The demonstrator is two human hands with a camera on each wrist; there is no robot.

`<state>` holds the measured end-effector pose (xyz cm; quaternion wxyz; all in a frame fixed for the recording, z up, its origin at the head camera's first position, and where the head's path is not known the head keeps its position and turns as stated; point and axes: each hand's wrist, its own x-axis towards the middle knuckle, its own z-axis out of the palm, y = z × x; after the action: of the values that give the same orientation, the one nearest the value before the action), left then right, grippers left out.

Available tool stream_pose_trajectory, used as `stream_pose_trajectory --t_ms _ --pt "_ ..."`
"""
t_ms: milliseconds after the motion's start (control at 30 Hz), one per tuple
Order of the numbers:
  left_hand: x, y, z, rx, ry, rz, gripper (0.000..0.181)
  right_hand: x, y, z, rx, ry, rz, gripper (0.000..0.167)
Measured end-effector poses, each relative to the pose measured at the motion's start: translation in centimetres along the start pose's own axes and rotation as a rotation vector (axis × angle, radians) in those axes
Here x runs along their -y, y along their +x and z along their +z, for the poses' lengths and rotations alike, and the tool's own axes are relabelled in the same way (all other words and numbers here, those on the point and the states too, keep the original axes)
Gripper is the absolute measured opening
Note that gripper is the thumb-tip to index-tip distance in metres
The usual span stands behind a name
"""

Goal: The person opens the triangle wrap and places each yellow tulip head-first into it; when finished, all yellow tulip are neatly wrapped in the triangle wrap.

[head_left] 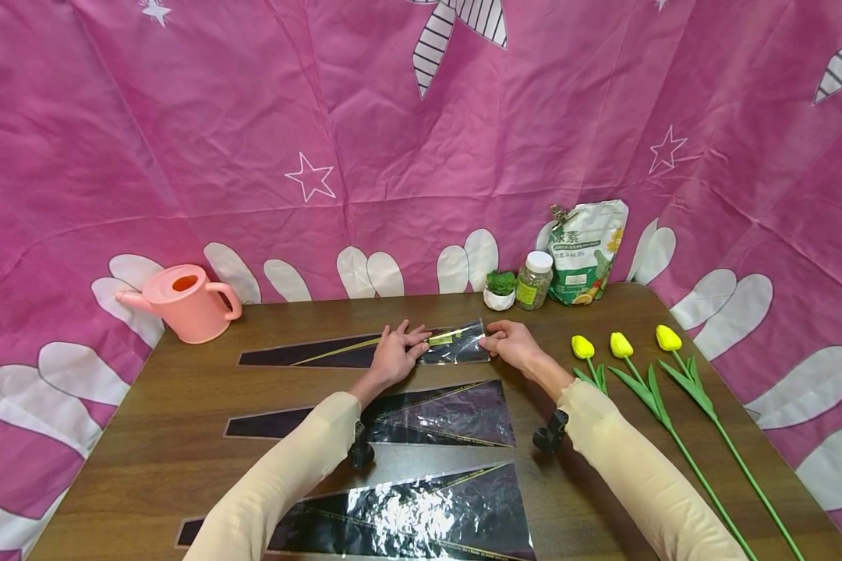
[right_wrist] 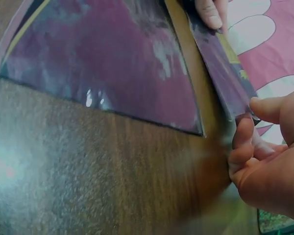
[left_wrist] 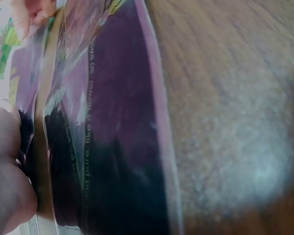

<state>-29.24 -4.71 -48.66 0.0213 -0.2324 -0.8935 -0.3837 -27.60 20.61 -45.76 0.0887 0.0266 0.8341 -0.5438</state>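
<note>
A dark, see-through tapered plastic flower sleeve (head_left: 456, 352) lies flat across the far part of the table, its narrow end to the left. My left hand (head_left: 393, 354) rests on the middle of it with fingers spread. At the wide right end, my right hand (head_left: 514, 345) pinches the sleeve's edge between thumb and fingers, as the right wrist view shows at the sleeve's corner (right_wrist: 242, 105). A second sleeve (head_left: 438, 413) lies nearer, partly under my left forearm. A third, shiny sleeve (head_left: 480, 506) lies closest to me.
Yellow artificial tulips (head_left: 620, 345) with long green stems lie on the right. Along the back stand a pink watering can (head_left: 189, 308), a small potted plant (head_left: 500, 290), a white-capped jar (head_left: 535, 280) and a white-green pouch (head_left: 582, 253). A pink patterned cloth (head_left: 393, 156) hangs behind.
</note>
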Motion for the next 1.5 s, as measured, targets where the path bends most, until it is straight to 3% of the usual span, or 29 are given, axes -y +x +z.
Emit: stream_pose_trajectory --t_ms 367,600,867,1267,1500 --pt "-0.12 -0.21 0.27 -0.019 0.012 -0.006 0.032 0.81 -0.05 0.45 -0.043 -0.060 0.045 0.020" --pt "-0.08 -0.21 0.45 -0.082 -0.036 -0.023 0.028 0.81 -0.15 0.49 -0.051 -0.090 0.062 0.021" --pt "0.07 -0.25 0.42 -0.144 -0.099 -0.001 0.022 0.65 -0.10 0.45 -0.058 -0.102 0.052 0.023" --pt "0.16 -0.27 0.66 -0.152 -0.068 0.012 0.023 -0.01 -0.01 -0.01 -0.001 -0.010 -0.020 0.028" --pt "0.13 -0.57 0.63 -0.078 0.015 0.039 0.029 0.30 0.25 0.39 -0.001 0.160 0.017 0.029"
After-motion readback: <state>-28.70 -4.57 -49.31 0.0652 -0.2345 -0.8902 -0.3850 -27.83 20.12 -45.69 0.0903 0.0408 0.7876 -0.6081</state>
